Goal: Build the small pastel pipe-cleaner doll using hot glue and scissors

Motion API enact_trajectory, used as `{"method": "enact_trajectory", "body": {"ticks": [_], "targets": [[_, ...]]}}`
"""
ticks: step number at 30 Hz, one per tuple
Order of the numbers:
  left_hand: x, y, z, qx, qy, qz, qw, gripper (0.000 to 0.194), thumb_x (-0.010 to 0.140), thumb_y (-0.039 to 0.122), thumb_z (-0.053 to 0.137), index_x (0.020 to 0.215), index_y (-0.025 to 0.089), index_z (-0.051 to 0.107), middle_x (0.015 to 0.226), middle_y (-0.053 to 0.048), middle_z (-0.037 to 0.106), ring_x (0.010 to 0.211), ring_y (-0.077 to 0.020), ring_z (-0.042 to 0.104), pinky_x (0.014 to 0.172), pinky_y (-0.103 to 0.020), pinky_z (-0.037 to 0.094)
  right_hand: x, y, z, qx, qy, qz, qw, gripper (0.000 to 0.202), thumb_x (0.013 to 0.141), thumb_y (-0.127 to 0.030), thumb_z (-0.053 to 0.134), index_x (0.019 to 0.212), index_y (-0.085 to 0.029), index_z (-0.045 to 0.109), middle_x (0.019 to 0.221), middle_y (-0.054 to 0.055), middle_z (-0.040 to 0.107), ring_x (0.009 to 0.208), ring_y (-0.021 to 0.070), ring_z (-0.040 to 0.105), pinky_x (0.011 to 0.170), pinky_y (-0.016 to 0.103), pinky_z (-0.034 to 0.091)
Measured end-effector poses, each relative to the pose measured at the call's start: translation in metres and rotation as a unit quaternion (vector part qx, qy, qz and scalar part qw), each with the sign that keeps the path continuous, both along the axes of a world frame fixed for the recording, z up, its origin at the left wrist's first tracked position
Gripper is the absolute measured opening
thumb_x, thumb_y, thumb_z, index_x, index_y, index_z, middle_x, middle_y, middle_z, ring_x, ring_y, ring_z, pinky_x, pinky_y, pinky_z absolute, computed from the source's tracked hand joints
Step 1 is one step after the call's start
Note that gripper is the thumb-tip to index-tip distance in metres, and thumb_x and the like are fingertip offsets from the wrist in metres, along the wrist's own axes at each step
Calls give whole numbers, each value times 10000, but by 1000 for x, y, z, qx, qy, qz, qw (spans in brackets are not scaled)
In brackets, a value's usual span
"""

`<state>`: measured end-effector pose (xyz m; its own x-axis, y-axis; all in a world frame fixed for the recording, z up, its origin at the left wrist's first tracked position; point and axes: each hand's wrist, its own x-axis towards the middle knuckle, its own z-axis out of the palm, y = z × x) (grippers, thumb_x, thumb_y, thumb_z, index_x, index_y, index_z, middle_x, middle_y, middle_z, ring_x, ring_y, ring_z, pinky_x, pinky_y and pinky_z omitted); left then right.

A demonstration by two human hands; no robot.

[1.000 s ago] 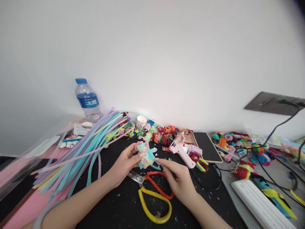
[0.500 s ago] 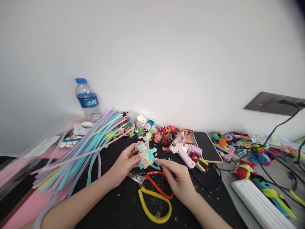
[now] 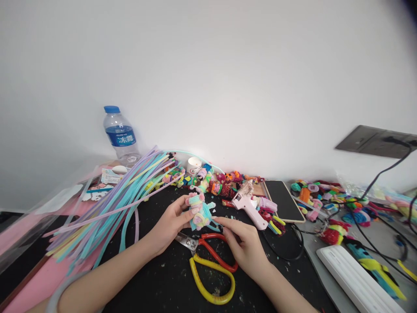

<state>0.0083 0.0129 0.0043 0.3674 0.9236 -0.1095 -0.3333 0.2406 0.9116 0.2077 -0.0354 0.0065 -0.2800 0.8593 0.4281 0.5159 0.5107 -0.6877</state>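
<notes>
Between the fingers of my left hand [image 3: 171,224] is a small fuzzy pipe-cleaner figure [image 3: 199,212] in light blue, pink and yellow. My right hand [image 3: 243,241] pinches the end of a light blue pipe cleaner [image 3: 213,226] that sticks out at the figure's lower right. A small dark spot shows at those fingertips; I cannot make out what it is. Beneath both hands, scissors [image 3: 213,279] with one red and one yellow handle lie on the black mat, their blade tips hidden behind my left hand.
Pastel pipe cleaners [image 3: 130,200] lie heaped at left, before a water bottle [image 3: 121,137]. Behind my hands are a pink glue gun [image 3: 250,208], a paper cup [image 3: 194,166] and a tablet [image 3: 285,201]. Cables, colourful pipe-cleaner pieces [image 3: 335,230] and a white power strip [image 3: 347,278] occupy the right.
Both hands keep almost the same pose around the figure. The whole view has shifted very slightly; nothing has been let go or picked up.
</notes>
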Motion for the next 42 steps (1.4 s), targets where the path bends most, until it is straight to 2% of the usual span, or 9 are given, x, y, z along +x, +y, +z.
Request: {"method": "enact_trajectory", "body": {"ticks": [8, 10, 12, 15, 17, 21, 31, 42], "targets": [[0, 1, -1, 6, 4, -3, 1000, 359, 758, 289, 658, 1106, 244, 580, 1116, -54, 604, 927, -189, 595, 718, -268, 507, 0, 0, 1, -4, -3, 6, 1000, 291, 875, -130, 435, 1087, -210, 618, 1027, 49, 689, 896, 167, 648, 780, 267, 507], [0, 2, -1, 9, 4, -4, 1000, 351, 763, 288, 651, 1104, 248, 576, 1128, -53, 601, 925, -189, 596, 719, -272, 508, -1, 0, 1, -7, -9, 3, 1000, 285, 875, -139, 432, 1088, -206, 609, 1010, 53, 684, 827, 160, 648, 732, 258, 505], [0, 2, -2, 13, 6, -3, 1000, 349, 764, 287, 650, 1102, 248, 572, 1138, -54, 598, 926, -193, 598, 720, -279, 509, -1, -1, 0, -17, -21, -5, 1000, 280, 877, -150, 424, 1099, -204, 586, 847, 35, 678, 650, 135, 609, 607, 235, 481], [0, 1, -2, 18, 15, 1, 1000, 341, 758, 289, 653, 1087, 250, 571, 1170, -51, 587, 939, -200, 595, 728, -285, 509, -1, -2, -1, -40, -36, -8, 999, 301, 879, -154, 402, 1152, -208, 515, 603, -36, 519, 479, 105, 451, 470, 212, 372], [-1, 0, -1, 21, 25, 3, 999, 331, 752, 291, 657, 1070, 246, 576, 1172, -50, 588, 941, -202, 592, 733, -286, 507, -1, -3, -2, -52, -37, 2, 998, 336, 877, -146, 385, 1197, -217, 460, 587, -54, 438, 476, 101, 399, 457, 210, 326], [-1, -1, -2, 31, 39, 0, 999, 323, 737, 286, 669, 1044, 232, 584, 1165, -56, 599, 949, -216, 591, 745, -289, 500, -2, -4, -2, -68, -35, 28, 997, 410, 865, -124, 377, 1259, -235, 391, 601, -63, 380, 482, 94, 363, 456, 208, 287], [-1, 1, -4, 59, 63, -8, 996, 317, 743, 280, 665, 1042, 225, 576, 1119, -44, 619, 972, -206, 581, 776, -269, 479, -3, -3, 0, -82, -45, 47, 994, 501, 840, -91, 383, 1314, -252, 352, 598, -71, 355, 483, 85, 353, 464, 202, 281], [0, 0, 0, 82, 80, 7, 993, 287, 738, 280, 661, 1005, 207, 587, 1046, -47, 653, 952, -219, 589, 764, -277, 470, -1, -2, -1, -84, -47, 48, 994, 487, 851, -110, 380, 1320, -239, 357, 598, -67, 369, 479, 84, 352, 459, 203, 279]]}}
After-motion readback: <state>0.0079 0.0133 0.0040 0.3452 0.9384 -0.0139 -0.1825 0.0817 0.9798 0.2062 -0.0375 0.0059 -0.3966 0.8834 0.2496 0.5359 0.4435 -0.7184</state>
